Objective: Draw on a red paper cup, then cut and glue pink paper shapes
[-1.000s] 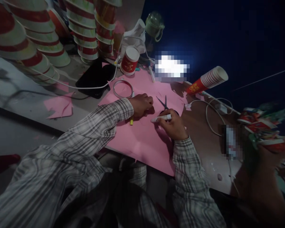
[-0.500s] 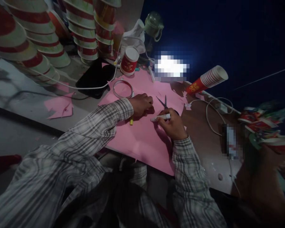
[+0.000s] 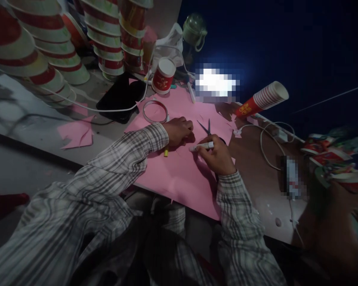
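Observation:
My right hand grips a white marker between thumb and fingers, its narrower end pointing left, low over the pink paper sheet. Opposite it, my left hand rests on the same sheet with curled fingers; whatever they pinch is hidden. A yellow-ended stick pokes out from beneath that hand. Just beyond my right hand lie scissors with parted blades, their handles partly covered by the hand. Past my left wrist, a roll of tape lies flat on the paper.
Tall stacks of paper cups stand at the left. A single cup and a black tablet-like slab are behind the sheet. At right are a leaning cup stack, a white cable and another person's arm. Pink scraps lie left.
Both hands hold nearly the same pose, the white marker still in my right hand. The whole view has shifted very slightly.

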`<state>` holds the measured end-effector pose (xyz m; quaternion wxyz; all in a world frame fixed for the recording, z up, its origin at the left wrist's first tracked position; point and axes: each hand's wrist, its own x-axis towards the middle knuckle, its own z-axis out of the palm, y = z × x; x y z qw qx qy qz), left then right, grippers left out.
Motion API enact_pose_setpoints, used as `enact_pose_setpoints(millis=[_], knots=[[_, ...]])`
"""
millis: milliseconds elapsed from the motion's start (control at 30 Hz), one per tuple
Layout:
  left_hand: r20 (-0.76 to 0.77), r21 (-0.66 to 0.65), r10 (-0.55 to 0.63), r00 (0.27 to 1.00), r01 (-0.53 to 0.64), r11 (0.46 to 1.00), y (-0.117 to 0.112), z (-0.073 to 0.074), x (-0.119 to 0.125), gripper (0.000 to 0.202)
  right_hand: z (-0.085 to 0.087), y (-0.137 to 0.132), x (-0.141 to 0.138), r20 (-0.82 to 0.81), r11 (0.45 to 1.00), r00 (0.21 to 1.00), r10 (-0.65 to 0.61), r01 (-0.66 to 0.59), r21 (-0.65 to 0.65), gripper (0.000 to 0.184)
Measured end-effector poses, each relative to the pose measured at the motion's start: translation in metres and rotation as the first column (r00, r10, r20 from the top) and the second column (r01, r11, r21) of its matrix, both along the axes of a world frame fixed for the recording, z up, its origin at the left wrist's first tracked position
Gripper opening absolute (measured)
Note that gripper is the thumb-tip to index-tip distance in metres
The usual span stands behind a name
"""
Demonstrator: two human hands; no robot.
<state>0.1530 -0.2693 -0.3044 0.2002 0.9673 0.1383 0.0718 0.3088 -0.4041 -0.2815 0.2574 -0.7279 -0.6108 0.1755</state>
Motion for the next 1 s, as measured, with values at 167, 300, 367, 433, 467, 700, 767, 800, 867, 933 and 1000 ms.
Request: enact_pose_setpoints(millis=[167, 300, 367, 433, 467, 700, 767, 800, 867, 933, 1000], knots=[[0.052, 0.013, 0.007, 0.999, -0.008, 1.0, 0.002, -0.0027, 0.001, 0.031, 0.0004, -0.0011, -0.0011, -0.022, 1.0, 1.0, -0.008, 0.008, -0.023, 0.019], [-0.006, 0.0, -0.017, 1.0, 0.017, 1.0, 0.002, -0.0013, 0.0013, 0.033, -0.0012, -0.0015, -0.0004, -0.018, 1.0, 1.0, 0.003, -0.003, -0.01, 0.018], [0.009, 0.007, 0.009, 1.0, -0.009, 1.0, 0.0011, -0.0007, 0.0009, 0.033, -0.002, -0.0009, -0.0011, -0.028, 0.999, 0.999, 0.017, -0.018, -0.032, 0.02], [0.028, 0.004, 0.015, 1.0, -0.015, 1.0, 0.0005, -0.0004, 0.0003, 0.032, -0.002, -0.0003, -0.0019, 0.004, 1.0, 1.0, 0.0, 0.0, -0.005, 0.021], [0.026, -0.001, 0.001, 1.0, -0.001, 1.0, 0.0006, -0.0004, 0.0, 0.032, -0.0018, -0.0002, -0.0023, 0.02, 1.0, 1.0, -0.008, 0.008, 0.015, 0.02], [0.007, 0.001, 0.002, 1.0, -0.002, 1.0, 0.0019, 0.0005, 0.0012, 0.031, 0.0013, -0.0006, -0.0033, 0.007, 1.0, 1.0, -0.004, 0.004, -0.021, 0.02], [-0.026, 0.001, -0.004, 1.0, 0.004, 1.0, 0.0011, 0.0023, 0.0013, 0.032, 0.0013, -0.0003, -0.002, 0.006, 1.0, 1.0, -0.026, 0.026, -0.002, 0.02], [-0.031, 0.006, -0.001, 1.0, 0.001, 1.0, 0.0005, 0.0033, 0.0011, 0.032, 0.0011, -0.0002, -0.0015, -0.007, 1.0, 1.0, -0.019, 0.019, -0.013, 0.02], [-0.016, 0.016, 0.019, 1.0, -0.018, 1.0, -0.0006, 0.005, 0.0005, 0.031, 0.0007, -0.0002, -0.0014, -0.028, 0.998, 1.0, 0.011, -0.012, -0.054, 0.021], [-0.004, 0.005, 0.017, 1.0, -0.017, 1.0, -0.0013, 0.0055, -0.0003, 0.03, 0.0003, -0.0001, -0.0019, -0.009, 0.999, 1.0, -0.004, 0.004, -0.053, 0.022], [-0.007, -0.009, -0.01, 1.0, 0.01, 1.0, -0.0015, 0.0041, -0.0008, 0.032, 0.0, 0.0, -0.0022, 0.01, 1.0, 1.0, -0.026, 0.027, -0.014, 0.02]])
